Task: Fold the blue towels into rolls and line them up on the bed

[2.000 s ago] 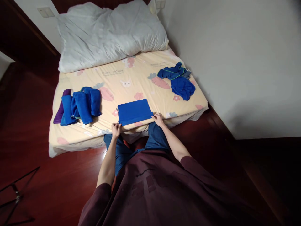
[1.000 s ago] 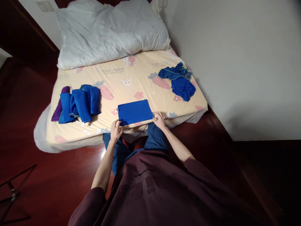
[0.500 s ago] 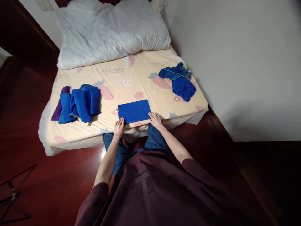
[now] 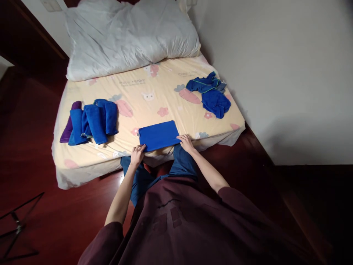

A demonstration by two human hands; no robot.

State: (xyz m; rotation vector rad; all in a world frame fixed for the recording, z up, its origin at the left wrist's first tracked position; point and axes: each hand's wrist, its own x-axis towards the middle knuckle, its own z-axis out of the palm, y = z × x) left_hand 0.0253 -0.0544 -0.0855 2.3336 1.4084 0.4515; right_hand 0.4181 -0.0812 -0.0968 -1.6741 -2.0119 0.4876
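Observation:
A folded blue towel (image 4: 158,135) lies flat near the front edge of the bed (image 4: 165,99). My left hand (image 4: 137,154) grips its near left corner with curled fingers. At the near right corner my right hand (image 4: 186,142) pinches the towel's edge. Both arms reach forward from dark maroon sleeves. I stand against the bed in blue trousers.
Several rolled blue towels (image 4: 95,121) with a purple one (image 4: 68,127) lie at the bed's left. Loose blue cloths (image 4: 211,94) are heaped at the right near the white wall. A white duvet (image 4: 129,36) covers the head end. A dark stand (image 4: 16,228) rests on the red floor.
Both hands shifted along the towel's near edge and now hold its two near corners. The towel has slid slightly toward me. The view has drifted a little.

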